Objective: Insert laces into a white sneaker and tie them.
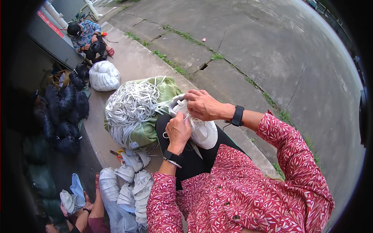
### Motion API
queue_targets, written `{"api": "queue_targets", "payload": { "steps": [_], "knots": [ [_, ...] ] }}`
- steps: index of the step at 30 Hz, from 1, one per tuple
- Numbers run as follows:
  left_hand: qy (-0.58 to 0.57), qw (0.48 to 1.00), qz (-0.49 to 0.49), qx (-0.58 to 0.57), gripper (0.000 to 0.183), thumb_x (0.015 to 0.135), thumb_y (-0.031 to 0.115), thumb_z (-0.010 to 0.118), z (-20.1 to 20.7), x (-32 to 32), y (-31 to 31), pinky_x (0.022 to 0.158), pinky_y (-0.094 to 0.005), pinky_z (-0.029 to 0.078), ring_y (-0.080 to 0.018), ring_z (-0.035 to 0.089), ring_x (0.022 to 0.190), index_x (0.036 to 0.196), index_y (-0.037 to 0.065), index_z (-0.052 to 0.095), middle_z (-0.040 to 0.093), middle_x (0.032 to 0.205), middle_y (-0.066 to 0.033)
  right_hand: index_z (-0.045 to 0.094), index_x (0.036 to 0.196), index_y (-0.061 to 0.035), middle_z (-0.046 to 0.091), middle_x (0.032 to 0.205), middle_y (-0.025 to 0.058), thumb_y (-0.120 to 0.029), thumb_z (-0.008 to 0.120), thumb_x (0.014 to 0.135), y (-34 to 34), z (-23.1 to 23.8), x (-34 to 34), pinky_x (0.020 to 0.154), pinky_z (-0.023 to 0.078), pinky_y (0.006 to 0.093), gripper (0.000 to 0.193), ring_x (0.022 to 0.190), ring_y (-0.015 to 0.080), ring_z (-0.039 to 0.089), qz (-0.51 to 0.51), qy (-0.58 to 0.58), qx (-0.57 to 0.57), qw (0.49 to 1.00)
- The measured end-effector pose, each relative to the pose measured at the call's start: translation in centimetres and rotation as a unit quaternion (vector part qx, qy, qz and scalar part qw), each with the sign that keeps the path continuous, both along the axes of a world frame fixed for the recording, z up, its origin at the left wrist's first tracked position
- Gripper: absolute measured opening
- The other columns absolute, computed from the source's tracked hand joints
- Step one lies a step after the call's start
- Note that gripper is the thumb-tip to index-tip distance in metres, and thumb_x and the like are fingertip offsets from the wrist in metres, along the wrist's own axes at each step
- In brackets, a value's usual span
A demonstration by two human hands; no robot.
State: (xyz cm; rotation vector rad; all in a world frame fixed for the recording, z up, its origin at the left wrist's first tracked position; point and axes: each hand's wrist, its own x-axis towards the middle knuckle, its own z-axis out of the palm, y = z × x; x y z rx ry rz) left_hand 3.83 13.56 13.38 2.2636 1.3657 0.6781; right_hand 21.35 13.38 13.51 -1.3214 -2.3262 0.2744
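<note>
A white sneaker (205, 135) rests across my lap, its toe toward me. My left hand (179, 133) is closed in a pinch at the sneaker's lacing, apparently on a white shoelace (165, 135), part of which loops out beside the fingers. On the far side of the opening, my right hand (206, 105) bends its fingers over the sneaker's upper and tongue; the fingertips are partly hidden. Just left of the sneaker, a big tangle of white shoelaces (132, 101) lies on a stuffed green woven sack (145, 136).
Orange-handled scissors (117, 153) lie near several white shoe uppers (143, 186) at lower left. A co-worker's hands (86, 206) hold a pale upper there. Dark bundles (66, 112) and a white bundle (105, 76) stand farther off. Another person (87, 39) sits by the wall.
</note>
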Motion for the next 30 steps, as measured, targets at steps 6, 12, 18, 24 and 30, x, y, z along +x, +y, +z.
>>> {"api": "queue_targets", "payload": {
  "steps": [6,12,18,24,30],
  "knots": [
    [0.114,0.993,-0.035,-0.011,0.014,0.077,0.011,0.058,0.5,0.4,0.5,0.061,-0.0483,0.047,-0.0387,0.062,0.07,0.083,0.0,0.053,0.062,0.073,-0.0228,0.06,0.082,-0.003,0.047,0.12,0.0184,-0.012,0.062,0.074,0.1,-1.3,-0.8,0.091,0.036,0.0463,0.012,0.117,0.0339,0.042,-0.014,0.06,-0.025,0.998],
    [0.199,0.979,0.032,0.007,0.012,0.078,0.01,0.057,1.3,-5.8,0.6,0.059,-0.0507,0.044,-0.0409,0.06,0.067,0.08,0.001,0.049,0.06,0.068,-0.0222,0.061,0.081,-0.0067,0.05,0.118,0.015,-0.012,0.063,0.073,0.1,0.3,0.7,0.09,0.037,0.0463,0.011,0.117,0.0324,0.043,-0.039,0.191,-0.036,0.98],
    [-0.038,0.987,0.089,-0.131,0.014,0.079,0.009,0.061,-0.3,-7.3,-1.1,0.055,-0.0384,0.046,-0.029,0.062,0.062,0.087,0.002,0.053,0.06,0.065,-0.0135,0.064,0.07,-0.0074,0.053,0.117,0.0131,-0.015,0.065,0.064,-0.1,-0.2,-2.9,0.09,0.033,0.0502,0.01,0.12,0.0323,0.04,0.031,-0.043,0.111,0.992],
    [-0.517,0.608,0.027,-0.602,0.028,0.078,0.001,0.058,-0.2,-5.3,-5.0,0.06,-0.0276,0.05,-0.0261,0.064,0.072,0.104,-0.003,0.047,0.062,0.085,-0.0163,0.066,0.072,-0.0077,0.053,0.116,0.0127,-0.015,0.064,0.066,0.6,-1.2,-3.0,0.091,0.03,0.0491,0.01,0.119,0.0316,0.039,0.027,0.025,0.053,0.998],
    [-0.536,0.598,0.0,-0.597,0.027,0.085,0.006,0.056,-3.5,-0.5,-6.0,0.071,-0.0315,0.053,-0.0303,0.065,0.082,0.109,-0.005,0.049,0.063,0.094,-0.017,0.063,0.067,-0.005,0.045,0.125,0.0182,-0.017,0.065,0.061,0.1,0.8,-5.7,0.099,0.022,0.0589,0.013,0.128,0.039,0.029,0.012,-0.038,0.09,0.995]
  ]
}}
